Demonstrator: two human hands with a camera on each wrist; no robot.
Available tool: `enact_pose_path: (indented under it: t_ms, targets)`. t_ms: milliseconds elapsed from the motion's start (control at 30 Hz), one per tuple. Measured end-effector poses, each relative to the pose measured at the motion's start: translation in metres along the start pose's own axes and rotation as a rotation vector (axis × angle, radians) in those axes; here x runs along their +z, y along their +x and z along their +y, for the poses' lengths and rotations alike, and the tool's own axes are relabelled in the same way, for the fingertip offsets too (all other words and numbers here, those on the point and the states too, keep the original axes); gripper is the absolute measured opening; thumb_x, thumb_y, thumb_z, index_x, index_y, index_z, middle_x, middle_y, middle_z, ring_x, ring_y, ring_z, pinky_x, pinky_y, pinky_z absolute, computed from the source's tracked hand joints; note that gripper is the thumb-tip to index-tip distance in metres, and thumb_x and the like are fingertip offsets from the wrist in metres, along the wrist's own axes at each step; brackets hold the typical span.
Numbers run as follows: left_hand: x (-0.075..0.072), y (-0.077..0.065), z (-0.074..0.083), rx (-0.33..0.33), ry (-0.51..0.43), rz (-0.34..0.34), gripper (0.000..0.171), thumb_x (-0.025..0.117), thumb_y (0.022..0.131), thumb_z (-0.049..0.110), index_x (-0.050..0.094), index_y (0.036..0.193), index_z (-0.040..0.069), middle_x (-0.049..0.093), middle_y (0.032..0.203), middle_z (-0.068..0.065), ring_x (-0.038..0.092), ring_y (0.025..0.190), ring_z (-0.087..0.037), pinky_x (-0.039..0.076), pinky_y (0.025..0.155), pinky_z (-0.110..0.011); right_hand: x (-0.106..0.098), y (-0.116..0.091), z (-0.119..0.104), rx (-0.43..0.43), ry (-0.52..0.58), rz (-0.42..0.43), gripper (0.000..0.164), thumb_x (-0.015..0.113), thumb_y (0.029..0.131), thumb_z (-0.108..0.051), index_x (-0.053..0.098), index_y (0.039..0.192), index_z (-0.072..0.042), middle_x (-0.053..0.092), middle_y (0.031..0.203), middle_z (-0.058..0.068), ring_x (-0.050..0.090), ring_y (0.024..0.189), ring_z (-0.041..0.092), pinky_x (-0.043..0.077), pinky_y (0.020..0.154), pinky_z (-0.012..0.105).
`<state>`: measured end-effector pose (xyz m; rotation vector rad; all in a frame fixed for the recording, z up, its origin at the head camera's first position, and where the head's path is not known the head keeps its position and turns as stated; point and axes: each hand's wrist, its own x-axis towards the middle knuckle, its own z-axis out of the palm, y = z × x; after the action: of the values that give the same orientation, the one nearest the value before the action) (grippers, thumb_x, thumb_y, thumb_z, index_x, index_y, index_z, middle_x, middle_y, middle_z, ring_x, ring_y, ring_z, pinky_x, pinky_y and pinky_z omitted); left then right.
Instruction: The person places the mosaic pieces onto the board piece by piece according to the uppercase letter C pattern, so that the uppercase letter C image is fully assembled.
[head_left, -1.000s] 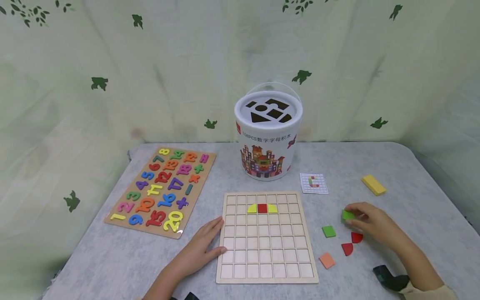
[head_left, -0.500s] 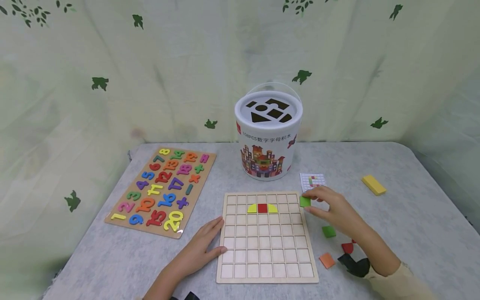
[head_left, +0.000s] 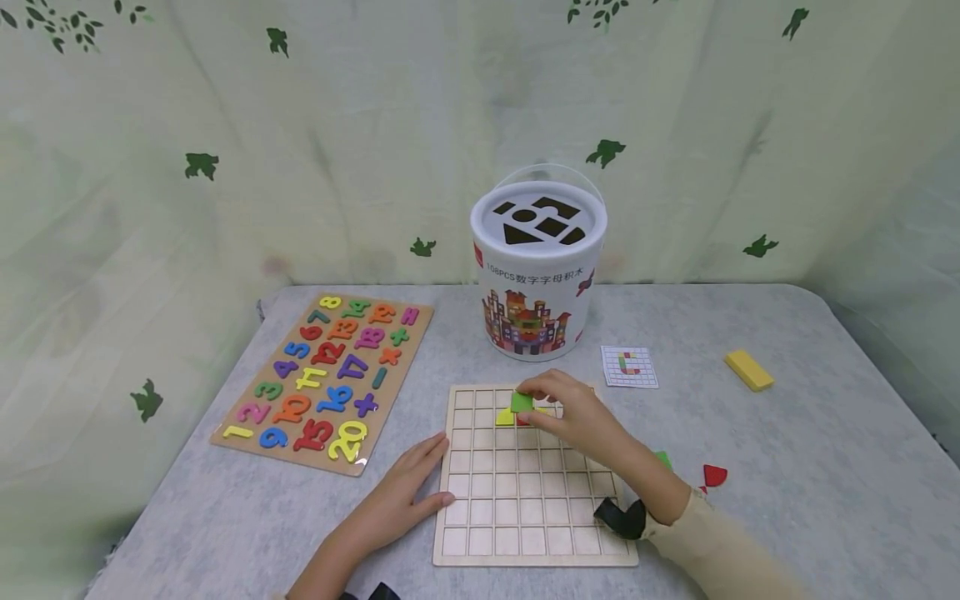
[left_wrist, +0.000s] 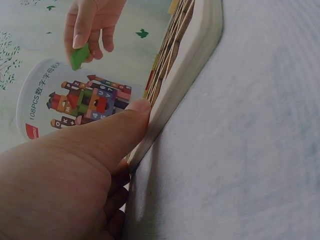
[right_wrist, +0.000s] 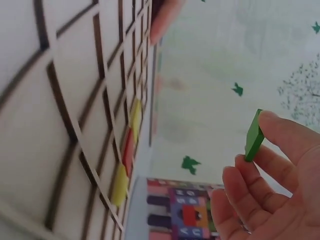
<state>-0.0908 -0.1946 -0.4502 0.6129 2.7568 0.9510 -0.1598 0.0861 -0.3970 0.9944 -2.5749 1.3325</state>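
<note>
Above the upper part of a wooden grid board point(head_left: 517, 487), my right hand point(head_left: 573, 412) pinches a green square tile point(head_left: 521, 402) between thumb and fingers. The right wrist view shows that green tile point(right_wrist: 254, 137) held apart from the board. Two yellow quarter-round tiles point(right_wrist: 119, 185) and a red square tile point(right_wrist: 128, 150) lie in one row of the grid, partly covered by my hand in the head view. With fingers straight, my left hand point(head_left: 401, 492) rests against the board's left edge, its thumb point(left_wrist: 132, 117) touching the rim.
A white bucket point(head_left: 536, 283) stands behind the board, with a small pattern card point(head_left: 629, 367) at its right. A number puzzle board point(head_left: 322, 383) lies left. Right are a yellow block point(head_left: 748, 370), a red quarter-round tile point(head_left: 715, 475) and a partly hidden green tile point(head_left: 663, 459).
My right hand has carried the green tile leftward from the loose tiles, past the card, to over the board. My left hand has stayed at the board's left edge.
</note>
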Motion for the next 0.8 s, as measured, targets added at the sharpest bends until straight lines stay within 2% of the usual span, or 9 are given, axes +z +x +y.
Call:
enact_pose_path:
  t_ms: [200,367,667,800]
  targets:
    - [0.000,0.000,0.000,-0.010,-0.003,-0.004,0.074,0.055,0.085,0.047,0.028,0.142,0.008,0.022,0.146,-0.002,0.020,0.132,-0.024,0.026,0.101,-0.046,0.021,0.006,0.005,0.081,-0.011,-0.096,0.031,0.068,0.081,-0.018,0.061,0.108,-0.006,0.057,0.098,-0.001,0.053,0.084,0.019,0.048,0.073,0.034]
    - [0.000,0.000,0.000,-0.017,-0.004,-0.008,0.074,0.054,0.085,0.048,0.027,0.142,0.009,0.022,0.146,-0.002,0.019,0.132,-0.024,0.026,0.101,-0.046,0.030,0.005,0.014,0.124,-0.046,-0.183,0.027,0.069,0.080,-0.021,0.062,0.103,-0.010,0.056,0.093,-0.005,0.050,0.079,0.011,0.045,0.068,0.025]
    - [-0.001,0.000,0.001,-0.011,-0.003,-0.007,0.074,0.055,0.085,0.047,0.027,0.142,0.008,0.022,0.146,-0.002,0.019,0.132,-0.024,0.026,0.102,-0.045,0.038,0.005,0.022,0.052,-0.206,-0.240,0.027,0.069,0.080,-0.028,0.063,0.102,-0.012,0.055,0.096,-0.006,0.049,0.086,0.008,0.044,0.077,0.026]
    - [0.000,0.000,0.001,-0.015,-0.002,-0.014,0.074,0.054,0.085,0.048,0.026,0.142,0.008,0.021,0.147,-0.003,0.019,0.132,-0.024,0.025,0.102,-0.045,0.040,0.004,0.024,0.030,-0.216,-0.234,0.024,0.068,0.081,-0.025,0.063,0.101,-0.012,0.055,0.094,-0.006,0.049,0.086,0.008,0.043,0.077,0.026]
